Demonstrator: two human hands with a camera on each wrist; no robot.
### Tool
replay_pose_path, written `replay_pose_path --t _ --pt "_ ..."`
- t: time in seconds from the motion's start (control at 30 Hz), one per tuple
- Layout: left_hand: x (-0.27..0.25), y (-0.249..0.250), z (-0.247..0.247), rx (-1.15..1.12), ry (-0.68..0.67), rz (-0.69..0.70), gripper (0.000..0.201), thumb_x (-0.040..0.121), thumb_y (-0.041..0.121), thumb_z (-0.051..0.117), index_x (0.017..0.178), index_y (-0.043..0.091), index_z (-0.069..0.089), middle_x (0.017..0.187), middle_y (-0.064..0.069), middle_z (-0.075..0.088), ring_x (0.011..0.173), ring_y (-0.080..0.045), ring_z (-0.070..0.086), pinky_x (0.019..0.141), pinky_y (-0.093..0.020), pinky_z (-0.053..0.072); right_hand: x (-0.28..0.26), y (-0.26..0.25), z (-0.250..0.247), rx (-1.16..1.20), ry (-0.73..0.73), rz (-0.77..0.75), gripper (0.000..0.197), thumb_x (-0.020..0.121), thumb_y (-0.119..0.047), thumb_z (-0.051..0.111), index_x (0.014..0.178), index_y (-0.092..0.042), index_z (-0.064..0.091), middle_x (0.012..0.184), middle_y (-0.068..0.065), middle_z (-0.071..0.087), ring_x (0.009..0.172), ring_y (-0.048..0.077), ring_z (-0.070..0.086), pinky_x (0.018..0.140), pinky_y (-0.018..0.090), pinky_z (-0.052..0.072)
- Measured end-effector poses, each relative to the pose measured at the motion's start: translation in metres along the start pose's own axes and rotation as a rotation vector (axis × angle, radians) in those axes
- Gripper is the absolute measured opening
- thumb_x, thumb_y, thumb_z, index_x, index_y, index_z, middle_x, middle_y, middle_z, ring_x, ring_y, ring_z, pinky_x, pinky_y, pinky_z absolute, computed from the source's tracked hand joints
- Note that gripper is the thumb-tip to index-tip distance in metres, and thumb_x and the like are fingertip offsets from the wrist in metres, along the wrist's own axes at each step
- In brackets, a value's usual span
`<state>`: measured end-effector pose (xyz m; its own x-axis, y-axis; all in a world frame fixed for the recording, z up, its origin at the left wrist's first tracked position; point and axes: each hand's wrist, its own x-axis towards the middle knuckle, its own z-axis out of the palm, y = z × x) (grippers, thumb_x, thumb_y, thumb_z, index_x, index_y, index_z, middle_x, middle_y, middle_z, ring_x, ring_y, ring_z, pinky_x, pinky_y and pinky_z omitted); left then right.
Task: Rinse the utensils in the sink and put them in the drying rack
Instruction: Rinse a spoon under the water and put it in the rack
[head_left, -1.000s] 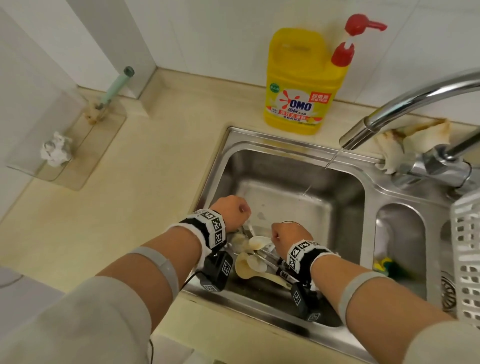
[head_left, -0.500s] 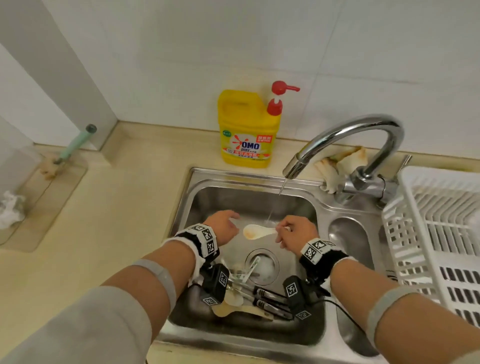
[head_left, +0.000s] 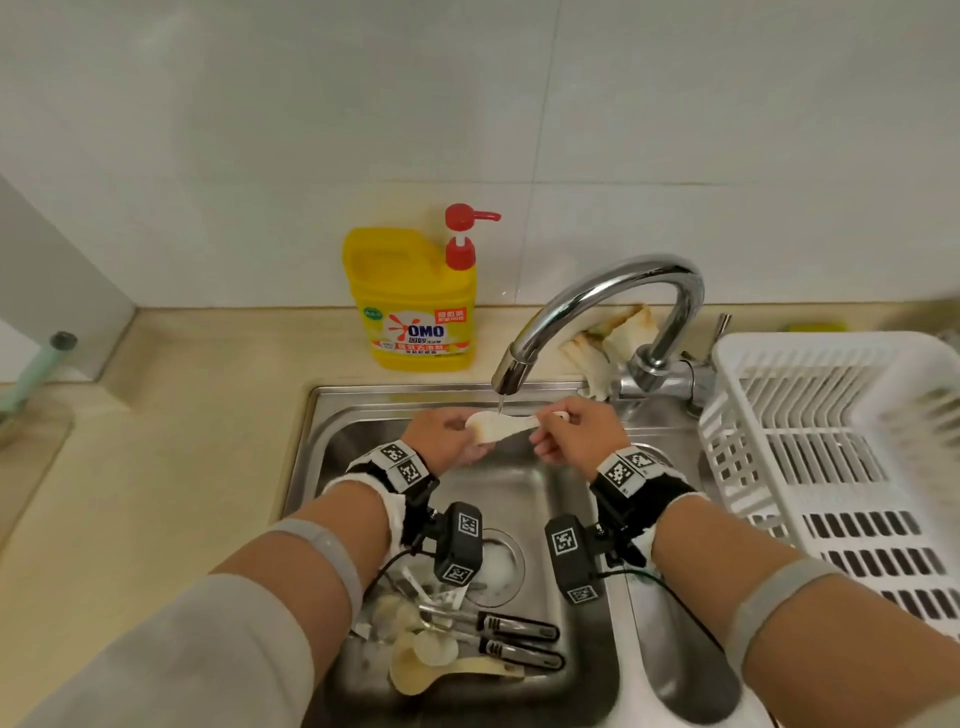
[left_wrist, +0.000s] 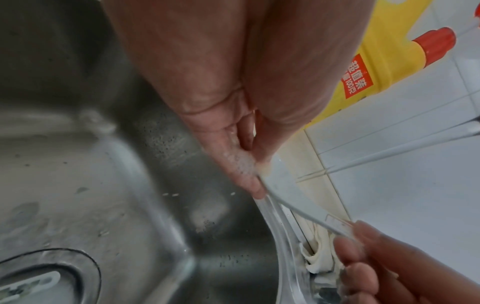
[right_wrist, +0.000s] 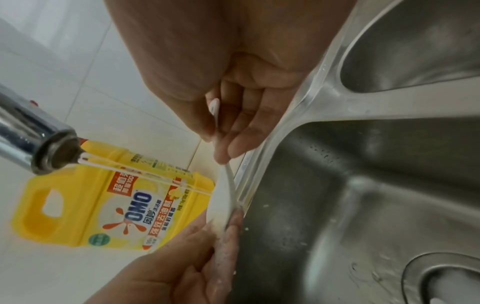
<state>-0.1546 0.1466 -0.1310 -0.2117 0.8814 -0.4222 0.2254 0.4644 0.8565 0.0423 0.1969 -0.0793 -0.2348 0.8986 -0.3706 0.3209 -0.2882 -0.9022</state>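
white spoon (head_left: 501, 425) lying left-right under tap, bowl in left hand (head_left: 441, 439), handle pinched by right hand (head_left: 576, 434), apparently level

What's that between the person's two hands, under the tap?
A white spoon spans the gap: the right hand pinches its handle, the left hand holds its bowl, under the faucet stream. The head view shows it best.

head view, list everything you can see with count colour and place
spoon: 1, white, under the tap, held at both ends
tap: 1, chrome, behind the sink, running thinly
sink: 1, steel, two basins
utensils: several, pale and black-handled, near end of the left basin
soap bottle: 1, yellow, red pump, on the counter behind the sink
rack: 1, white, right of the sink
cloth: 1, cream, behind the tap
left hand: holds the bowl end
right hand: pinches the handle
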Motion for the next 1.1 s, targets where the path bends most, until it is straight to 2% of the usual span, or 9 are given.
replay_pose_path --t 0.2,0.4,0.53,0.63,0.73,0.8,0.9,1.03,1.1 --pt "0.007 0.005 0.009 -0.083 0.0 -0.02 0.027 0.082 0.013 0.078 0.108 0.006 0.075 0.089 -0.009 0.076 0.08 -0.02 0.073 0.077 -0.033 0.06 0.012 0.002 0.004 0.118 -0.004 0.045 0.01 0.095 -0.009 0.064 0.097 -0.002 0.071 0.071 0.01 0.073 0.054 0.014 0.065 0.053 0.023 0.055" --pt "0.012 0.004 0.012 -0.197 -0.009 -0.093 0.009 0.092 0.005 0.067 0.098 0.006 0.072 0.094 -0.015 0.075 0.08 -0.02 0.077 0.074 -0.03 0.063 0.013 0.009 0.001 0.081 0.039 -0.022 0.015 0.097 -0.01 0.062 0.097 0.002 0.07 0.071 0.012 0.07 0.051 0.012 0.061 0.052 0.023 0.055" --pt "0.013 0.0 0.012 -0.13 -0.038 -0.054 0.04 0.077 0.002 0.077 0.116 0.008 0.073 0.103 -0.01 0.077 0.094 -0.02 0.075 0.087 -0.042 0.06 0.011 0.015 0.001 0.06 0.058 -0.024 0.013 0.097 -0.012 0.062 0.099 -0.003 0.071 0.074 0.011 0.072 0.055 0.013 0.063 0.054 0.023 0.055" --pt "0.012 0.001 0.012 -0.116 -0.029 -0.028 0.027 0.084 -0.002 0.07 0.104 0.014 0.074 0.102 -0.01 0.076 0.087 -0.018 0.075 0.08 -0.031 0.06 0.01 0.016 0.0 0.099 0.035 -0.003 0.014 0.096 -0.012 0.063 0.1 -0.002 0.072 0.075 0.012 0.073 0.057 0.015 0.064 0.054 0.024 0.056" --pt "0.012 0.002 0.014 -0.195 -0.029 -0.055 0.015 0.09 0.005 0.07 0.09 0.019 0.075 0.097 -0.016 0.076 0.088 -0.026 0.076 0.087 -0.041 0.06 0.01 0.015 -0.001 0.136 0.029 0.012 0.015 0.096 -0.012 0.064 0.098 0.001 0.072 0.075 0.014 0.072 0.055 0.017 0.063 0.053 0.025 0.056" --pt "0.01 0.004 0.014 -0.195 -0.025 -0.047 0.011 0.094 0.008 0.066 0.095 0.013 0.075 0.098 -0.017 0.076 0.087 -0.025 0.077 0.086 -0.039 0.06 0.012 0.016 -0.001 0.153 0.032 0.017 0.015 0.096 -0.011 0.065 0.097 0.002 0.072 0.073 0.013 0.072 0.054 0.017 0.063 0.051 0.024 0.055" --pt "0.01 0.004 0.013 -0.103 -0.038 -0.02 0.022 0.093 -0.001 0.062 0.112 0.004 0.071 0.1 -0.01 0.075 0.084 -0.016 0.074 0.073 -0.022 0.06 0.014 0.019 0.002 0.178 0.027 0.038 0.016 0.096 -0.012 0.064 0.1 0.002 0.072 0.072 0.011 0.071 0.052 0.015 0.063 0.052 0.024 0.054" --pt "0.01 0.006 0.007 -0.052 -0.044 -0.017 0.033 0.082 -0.006 0.068 0.11 0.011 0.072 0.103 -0.011 0.076 0.094 -0.021 0.074 0.087 -0.038 0.061 0.016 0.024 0.006 0.2 0.011 0.063 0.016 0.096 -0.014 0.065 0.1 0.0 0.072 0.071 0.01 0.072 0.055 0.017 0.064 0.055 0.028 0.056" --pt "0.01 0.005 0.005 -0.023 -0.039 -0.007 0.027 0.083 -0.001 0.073 0.108 0.011 0.071 0.098 -0.008 0.075 0.085 -0.015 0.073 0.075 -0.024 0.061 0.016 0.024 0.008 0.201 0.011 0.073 0.014 0.096 -0.014 0.064 0.096 -0.002 0.071 0.071 0.01 0.072 0.056 0.018 0.064 0.055 0.028 0.056"
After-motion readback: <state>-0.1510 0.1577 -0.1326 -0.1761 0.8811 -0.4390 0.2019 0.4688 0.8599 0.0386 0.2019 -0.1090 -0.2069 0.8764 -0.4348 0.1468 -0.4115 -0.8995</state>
